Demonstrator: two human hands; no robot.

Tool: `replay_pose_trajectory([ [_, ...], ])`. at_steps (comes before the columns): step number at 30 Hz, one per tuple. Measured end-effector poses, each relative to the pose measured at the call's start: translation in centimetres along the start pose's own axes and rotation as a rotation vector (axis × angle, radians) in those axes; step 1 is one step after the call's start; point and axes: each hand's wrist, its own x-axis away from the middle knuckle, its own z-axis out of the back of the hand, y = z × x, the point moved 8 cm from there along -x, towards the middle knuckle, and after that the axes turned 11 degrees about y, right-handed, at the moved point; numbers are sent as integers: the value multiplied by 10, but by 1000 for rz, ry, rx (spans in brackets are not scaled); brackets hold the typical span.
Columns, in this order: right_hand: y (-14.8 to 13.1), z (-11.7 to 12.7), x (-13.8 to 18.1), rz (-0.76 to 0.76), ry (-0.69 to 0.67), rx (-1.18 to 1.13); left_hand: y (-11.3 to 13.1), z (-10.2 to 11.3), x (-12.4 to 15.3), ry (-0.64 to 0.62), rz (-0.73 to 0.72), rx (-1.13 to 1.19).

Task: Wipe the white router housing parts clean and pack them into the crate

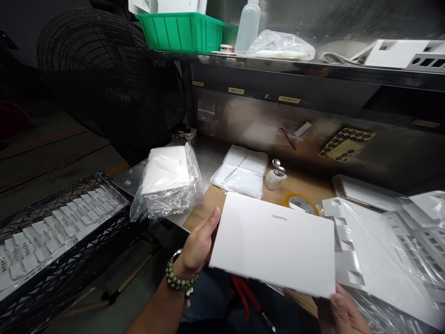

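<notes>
White panel, head view: thin, flat panel [274, 246] marked HUAWEI, held over the near edge of the desk [198, 215]; the lettering stands upside down to the wearer, and small dark parts show along the near edge. Contact with the desk cannot be told.
Left hand: left hand [197, 246], fingers grasping the panel's left edge, thumb at the rim; the fingers underneath are hidden.
Right hand: right hand [347, 311], fingers grasping the near right corner, thumb at the edge; the remainder is hidden or cut off by the frame.
Grip quality: two opposed holds probably give steady support; thumbs kept to the rims should spare the broad face from smears.
Balance: the right side sits lower in view; supporting both ends evenly would likely limit twist.
Bracelet: beaded bracelet [181, 280] on the left wrist, below the panel's corner; best kept off the white finish, as hard beads could scratch it.
Far side: tape roll [285, 200] just beyond the panel's far edge, with a metal-capped bottle [276, 180] behind; a slow, level hold seems prudent here.
Left side: bagged stack [167, 171] and flat plastic sleeves [243, 169], the latter near the panel's far left corner.
Right side: white tray piece [351, 274] close by; any sideways swing calls for care.
</notes>
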Motion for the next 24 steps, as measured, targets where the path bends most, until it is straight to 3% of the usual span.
replay_pose_trajectory([
  [7,-15,-8,13,97,45,35,1,-1,-2,3,15,28],
  [13,-10,-6,16,98,19,19,0,1,-4,37,18,2],
  [16,-11,-4,14,162,40,62,3,-4,-6,-58,6,-60],
  [19,-25,-9,16,283,59,183,7,1,-12,-114,-88,-209],
  [22,-46,-26,21,371,-9,286,14,21,-21,-31,-225,-265],
  [24,-63,-37,25,426,-55,284,21,27,-24,-50,-342,-306],
])
